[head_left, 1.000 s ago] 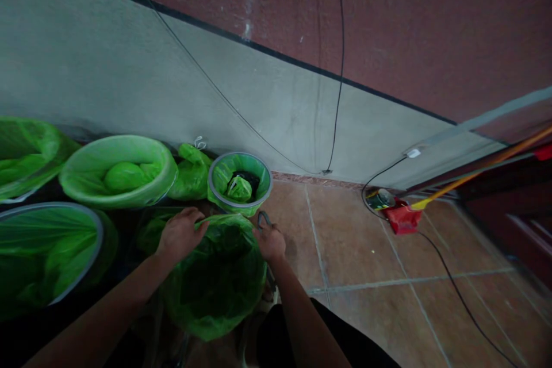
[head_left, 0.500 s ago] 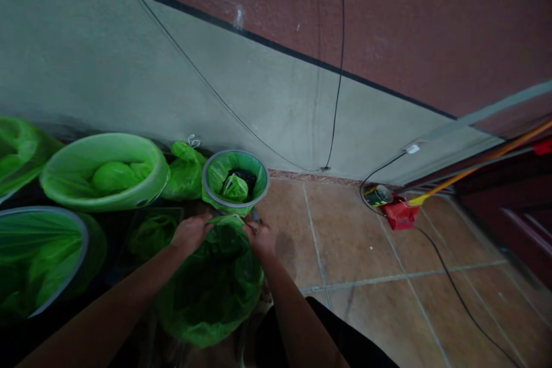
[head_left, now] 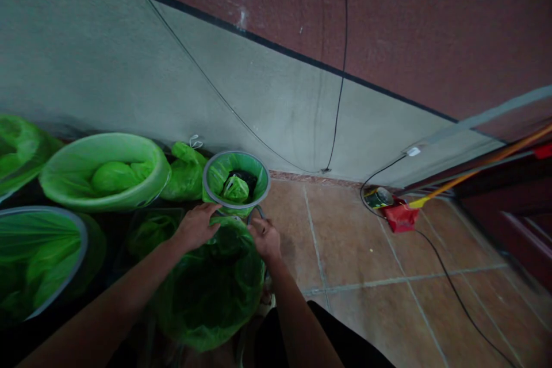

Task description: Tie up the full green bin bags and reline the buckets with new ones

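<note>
A bin lined with a green plastic bag stands right below me. My left hand rests on the bag's far left rim, fingers curled over the plastic. My right hand grips the far right rim, where a grey ring of the bin shows. Just beyond both hands stands a small grey-rimmed bin with a green liner and a knotted green bag inside.
More green-lined bins stand to the left: a wide one, one at the lower left, and a tied green bag by the wall. Tiled floor lies right, with a red dustpan, broom handle and cables.
Both hands moved along the bag's far rim: together half a second ago, now slightly apart again. The view shifted a little.
</note>
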Motion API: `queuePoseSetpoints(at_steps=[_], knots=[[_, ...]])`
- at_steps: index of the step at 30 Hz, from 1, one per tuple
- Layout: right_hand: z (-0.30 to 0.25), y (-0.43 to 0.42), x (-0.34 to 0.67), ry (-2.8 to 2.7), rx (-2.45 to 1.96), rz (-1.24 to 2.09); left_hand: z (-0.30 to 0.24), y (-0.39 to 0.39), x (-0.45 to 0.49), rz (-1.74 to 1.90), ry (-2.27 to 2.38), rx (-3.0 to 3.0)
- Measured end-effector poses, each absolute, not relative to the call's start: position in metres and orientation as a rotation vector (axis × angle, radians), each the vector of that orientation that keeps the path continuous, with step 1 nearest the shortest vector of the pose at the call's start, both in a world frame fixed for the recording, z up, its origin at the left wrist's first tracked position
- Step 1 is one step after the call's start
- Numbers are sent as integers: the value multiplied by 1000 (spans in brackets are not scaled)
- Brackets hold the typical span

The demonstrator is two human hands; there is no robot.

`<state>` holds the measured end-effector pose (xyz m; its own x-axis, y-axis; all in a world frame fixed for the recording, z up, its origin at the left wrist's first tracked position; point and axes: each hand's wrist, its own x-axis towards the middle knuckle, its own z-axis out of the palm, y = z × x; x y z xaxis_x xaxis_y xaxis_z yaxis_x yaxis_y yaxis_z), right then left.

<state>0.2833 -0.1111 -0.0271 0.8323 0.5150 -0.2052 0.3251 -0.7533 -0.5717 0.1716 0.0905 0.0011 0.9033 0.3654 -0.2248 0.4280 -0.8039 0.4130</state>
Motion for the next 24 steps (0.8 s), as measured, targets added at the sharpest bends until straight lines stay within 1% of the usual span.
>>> queuePoseSetpoints(at_steps=[2,6,11,16,20,24], knots=[[-27,-107,281,-623,-2493,468,-3,86,179,-115,429,2581],[-33,-102,278,-765,-2577,471,-21,79,188,-263,374,2600],[-38,-105,281,-899,-2628,625,-29,81,189,-402,437,2615],[-32,-108,286,-924,-2582,808,-16,88,186,-528,454,2651],[-26,-117,287,-820,-2562,786,-1,100,163,-402,686,2592],[-25,-129,279,-699,-2621,724,-2,103,108,-329,1024,2409]])
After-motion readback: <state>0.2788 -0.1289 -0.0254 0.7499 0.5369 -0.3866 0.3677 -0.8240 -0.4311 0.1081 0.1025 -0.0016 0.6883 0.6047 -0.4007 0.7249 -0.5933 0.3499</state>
